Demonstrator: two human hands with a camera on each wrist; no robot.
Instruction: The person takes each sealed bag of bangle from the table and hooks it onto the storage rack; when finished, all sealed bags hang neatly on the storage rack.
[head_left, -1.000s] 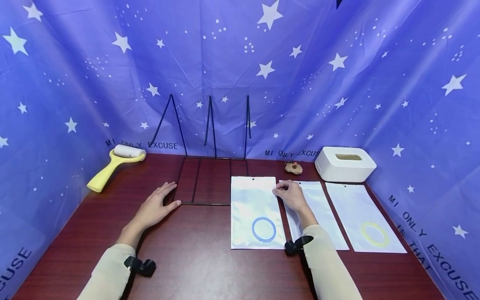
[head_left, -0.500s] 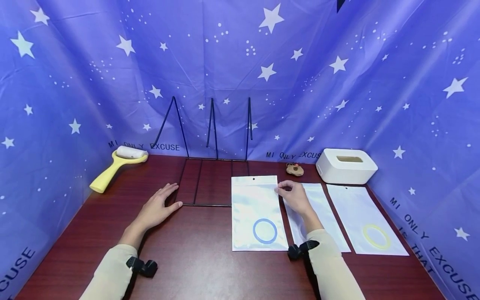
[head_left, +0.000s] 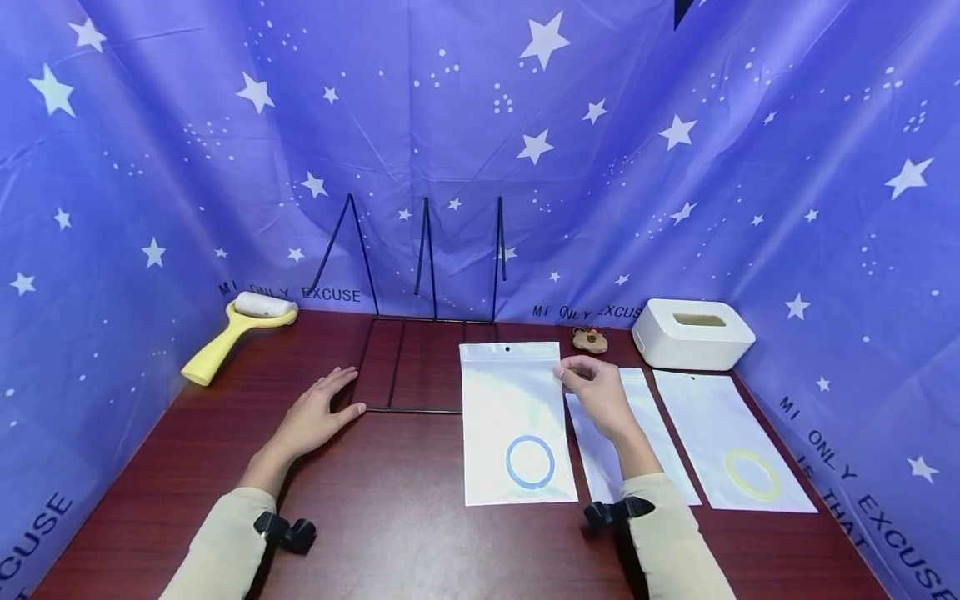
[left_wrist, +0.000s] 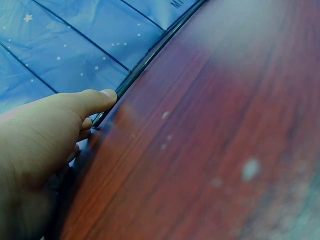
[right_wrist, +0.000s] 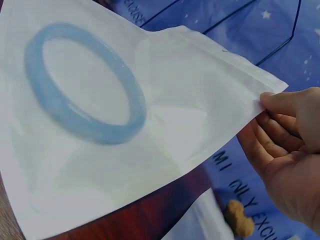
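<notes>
My right hand (head_left: 596, 396) pinches the upper right edge of a white zip bag (head_left: 495, 392) between thumb and fingers. The bag's top is lifted off the table, and a blue ring like a bangle (right_wrist: 85, 82) shows through its front. A black wire rack (head_left: 408, 410) with three upright bent rods stands at the back; the bag covers its front right corner. Fingers extended, my left hand (head_left: 315, 417) rests at the rack's front left corner. In the left wrist view its thumb touches the black bar (left_wrist: 145, 62).
Two more white bags lie to the right: one (head_left: 645, 425) partly under my right hand, the other (head_left: 731, 417) showing a yellow ring (head_left: 753, 474). Behind them are a white tissue box (head_left: 693, 333) and a small brown trinket (head_left: 590, 340). A yellow-handled lint roller (head_left: 232, 333) lies at the far left.
My right hand has raised the top of the bag with the blue ring from the table. The left hand stays at the rack's corner. The head view has shifted slightly.
</notes>
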